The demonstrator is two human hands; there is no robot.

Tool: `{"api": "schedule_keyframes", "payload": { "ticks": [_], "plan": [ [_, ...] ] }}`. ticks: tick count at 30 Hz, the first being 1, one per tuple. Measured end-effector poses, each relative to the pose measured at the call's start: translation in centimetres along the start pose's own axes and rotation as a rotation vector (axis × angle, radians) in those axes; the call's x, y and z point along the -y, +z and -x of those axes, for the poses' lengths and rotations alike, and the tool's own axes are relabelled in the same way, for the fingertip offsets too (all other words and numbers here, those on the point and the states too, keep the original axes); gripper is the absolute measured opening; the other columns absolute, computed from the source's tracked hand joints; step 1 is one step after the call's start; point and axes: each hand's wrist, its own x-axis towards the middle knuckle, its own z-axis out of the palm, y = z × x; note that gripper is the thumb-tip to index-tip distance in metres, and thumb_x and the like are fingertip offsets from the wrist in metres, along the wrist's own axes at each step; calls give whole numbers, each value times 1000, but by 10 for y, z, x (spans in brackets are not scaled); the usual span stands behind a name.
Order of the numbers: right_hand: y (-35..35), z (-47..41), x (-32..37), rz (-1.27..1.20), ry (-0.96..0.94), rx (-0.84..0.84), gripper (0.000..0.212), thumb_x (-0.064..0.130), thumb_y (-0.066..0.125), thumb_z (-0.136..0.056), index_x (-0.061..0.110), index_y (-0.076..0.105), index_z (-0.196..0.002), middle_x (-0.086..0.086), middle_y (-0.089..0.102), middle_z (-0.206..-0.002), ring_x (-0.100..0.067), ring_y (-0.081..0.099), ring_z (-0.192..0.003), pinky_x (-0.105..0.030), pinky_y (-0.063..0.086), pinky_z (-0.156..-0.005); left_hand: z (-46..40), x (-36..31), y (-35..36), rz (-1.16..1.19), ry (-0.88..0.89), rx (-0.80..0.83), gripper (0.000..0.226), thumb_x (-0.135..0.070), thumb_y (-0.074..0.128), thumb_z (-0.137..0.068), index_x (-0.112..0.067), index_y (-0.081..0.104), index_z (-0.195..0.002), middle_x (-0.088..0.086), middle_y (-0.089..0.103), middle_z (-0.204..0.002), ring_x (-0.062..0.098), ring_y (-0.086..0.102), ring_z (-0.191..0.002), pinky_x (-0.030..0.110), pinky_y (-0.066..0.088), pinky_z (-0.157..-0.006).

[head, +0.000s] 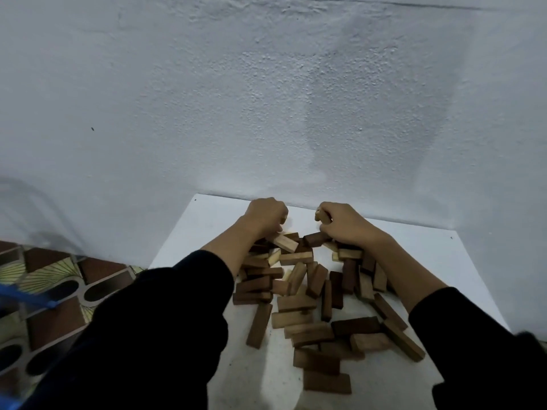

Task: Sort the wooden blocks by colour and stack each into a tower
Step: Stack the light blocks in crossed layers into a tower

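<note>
Two hands were seen: left hand [265, 215], right hand [340, 221]. Two black sleeves were counted, left sleeve [154, 329] and right sleeve [485, 347]. One white table [207, 232] was noted. One jumbled pile of wooden blocks [310, 294] was seen, several dozen in all; exact count could not be made, many being overlapped or hidden under arms. Three shades were made out: dark brown, mid brown, pale. Dark and mid brown blocks were counted as majority; pale blocks were few. One block [320, 216] was held in right hand.
</note>
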Motion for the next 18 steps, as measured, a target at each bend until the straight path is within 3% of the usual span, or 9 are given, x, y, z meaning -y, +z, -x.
{"api": "schedule_keyframes", "payload": {
  "ticks": [4, 11, 14, 16, 18],
  "plan": [
    [1, -5, -1, 0, -6, 8, 20, 0, 51, -83, 9, 56, -101, 1, 56, -103, -15, 51, -92, -22, 36, -68, -12, -7, 3, -77, 14, 89, 26, -12, 59, -88, -16, 66, -112, 6, 62, -118, 25, 59, -106, 28, 40, -76],
    [4, -9, -8, 4, 13, 10, 16, 4, 55, -83, 10, 58, -98, 0, 57, -97, -16, 52, -89, -21, 37, -65, -14, -16, 14, -119, 42, 56, 22, -19, 53, -92, -10, 63, -109, 12, 63, -113, 31, 60, -103, 31, 42, -75],
    [5, -9, -7, -28, 44, -43, 9, 12, 65, -82, 7, 57, -84, -3, 59, -87, -17, 53, -81, -22, 37, -62, -14, -13, 9, 33, -12, 6, 21, -20, 63, -85, -9, 66, -103, 10, 64, -107, 29, 59, -100, 32, 43, -74],
    [3, -7, -3, -111, 80, -88, 18, 16, 68, -82, 6, 55, -76, -1, 55, -77, -12, 50, -69, -21, 35, -57, -11, -11, 1, 219, -50, -61, 24, -25, 71, -80, -10, 65, -97, 4, 64, -98, 24, 58, -92, 28, 40, -68],
    [-1, -4, 4, -261, 116, -121, 26, 22, 69, -83, -2, 58, -81, -4, 57, -74, -12, 50, -62, -23, 38, -57, -4, -13, -9, 451, -57, -134, 21, -28, 74, -78, -13, 62, -85, 0, 61, -81, 19, 54, -79, 27, 35, -61]
  ]
}}
